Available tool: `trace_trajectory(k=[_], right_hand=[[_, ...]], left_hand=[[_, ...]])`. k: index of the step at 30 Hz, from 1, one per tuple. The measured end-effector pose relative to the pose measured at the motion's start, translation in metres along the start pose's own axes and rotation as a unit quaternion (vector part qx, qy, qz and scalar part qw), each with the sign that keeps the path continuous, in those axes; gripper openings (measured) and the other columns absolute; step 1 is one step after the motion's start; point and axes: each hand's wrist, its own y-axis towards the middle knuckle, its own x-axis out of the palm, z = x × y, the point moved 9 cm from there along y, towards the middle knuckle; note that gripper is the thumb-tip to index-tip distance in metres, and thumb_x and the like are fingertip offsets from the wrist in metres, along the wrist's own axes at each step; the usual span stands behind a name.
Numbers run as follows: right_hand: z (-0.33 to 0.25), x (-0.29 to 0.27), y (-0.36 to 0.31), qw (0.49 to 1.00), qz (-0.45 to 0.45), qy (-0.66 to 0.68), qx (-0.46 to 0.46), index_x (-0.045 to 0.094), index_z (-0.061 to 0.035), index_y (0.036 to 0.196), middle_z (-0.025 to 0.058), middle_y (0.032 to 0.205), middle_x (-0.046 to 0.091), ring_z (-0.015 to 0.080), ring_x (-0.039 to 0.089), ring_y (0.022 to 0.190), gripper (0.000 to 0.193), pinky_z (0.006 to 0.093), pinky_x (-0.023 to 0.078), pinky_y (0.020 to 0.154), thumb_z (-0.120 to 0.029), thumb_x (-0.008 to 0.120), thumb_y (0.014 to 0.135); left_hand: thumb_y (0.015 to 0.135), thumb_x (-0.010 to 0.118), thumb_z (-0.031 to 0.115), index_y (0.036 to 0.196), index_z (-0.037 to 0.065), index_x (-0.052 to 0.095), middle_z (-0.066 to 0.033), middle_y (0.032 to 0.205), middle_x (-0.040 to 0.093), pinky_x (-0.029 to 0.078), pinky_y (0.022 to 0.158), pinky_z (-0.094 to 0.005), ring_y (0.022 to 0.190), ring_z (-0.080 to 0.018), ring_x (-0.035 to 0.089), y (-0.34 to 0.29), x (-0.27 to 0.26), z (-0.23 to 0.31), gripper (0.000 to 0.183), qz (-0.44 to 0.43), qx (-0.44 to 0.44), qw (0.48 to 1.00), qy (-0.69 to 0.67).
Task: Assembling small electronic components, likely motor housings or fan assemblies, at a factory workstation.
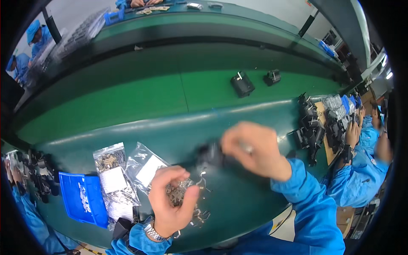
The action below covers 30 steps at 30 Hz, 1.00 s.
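Note:
My left hand [172,202], wearing a metal watch, is held over a heap of small bent metal clips [176,193]. Its fingers curve and its thumb stands apart from them, with clips visible in the gap. To its right, my right hand [257,151] is partly smeared by motion, its fingers drawn together at a dark, blurred black plastic part [210,155]. The fingertips hide where they meet that part. A small shiny spot shows between the fingers, too unclear to name. More loose metal clips [204,180] lie on the green table between the hands.
Left of my left hand lie clear bags of metal parts [111,159] and a blue tray [70,193] with white pieces. Two black housings [243,85] rest on the green belt ahead. Black parts [312,131] are heaped at right, near a co-worker's sleeve [355,182].

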Motion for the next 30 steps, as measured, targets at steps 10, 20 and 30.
trace_trajectory(k=[10, 20, 30], right_hand=[[0.123, 0.051, 0.096, 0.947, 0.233, -0.018, 0.222, 0.071, 0.0028, 0.097, 0.0219, 0.086, 0.077, 0.0324, 0.079, 0.077, 0.023, 0.0430, 0.059, 0.071, -0.019, 0.073, 0.102], [0.058, -0.006, 0.052, 0.938, 0.203, 0.169, 0.224, 0.069, -0.0035, 0.105, 0.0051, 0.092, 0.073, 0.0090, 0.069, 0.077, 0.025, 0.0277, 0.055, 0.067, -0.025, 0.080, 0.099], [0.055, -0.189, -0.099, 0.901, 0.093, -0.344, 0.249, 0.071, -0.0019, 0.113, 0.0159, 0.110, 0.076, 0.0377, 0.070, 0.108, 0.035, 0.0457, 0.055, 0.094, -0.026, 0.082, 0.091]], left_hand=[[0.092, 0.080, 0.010, 0.123, 0.001, 0.061, -0.0161, 0.110, 0.071, 0.050, 0.077, -0.0343, 0.092, -0.0242, 0.065, 0.002, 0.004, 0.028, 0.037, -0.075, 0.112, 0.989, 0.059], [0.093, 0.076, 0.007, 0.124, 0.001, 0.062, -0.0111, 0.101, 0.071, 0.049, 0.077, -0.0348, 0.089, -0.0220, 0.063, 0.001, 0.003, 0.020, 0.034, -0.090, 0.104, 0.989, 0.046], [0.090, 0.076, 0.005, 0.116, 0.002, 0.065, -0.0100, 0.093, 0.068, 0.044, 0.068, -0.0356, 0.081, -0.0233, 0.061, 0.001, 0.006, 0.013, 0.029, -0.090, 0.077, 0.991, 0.062]])
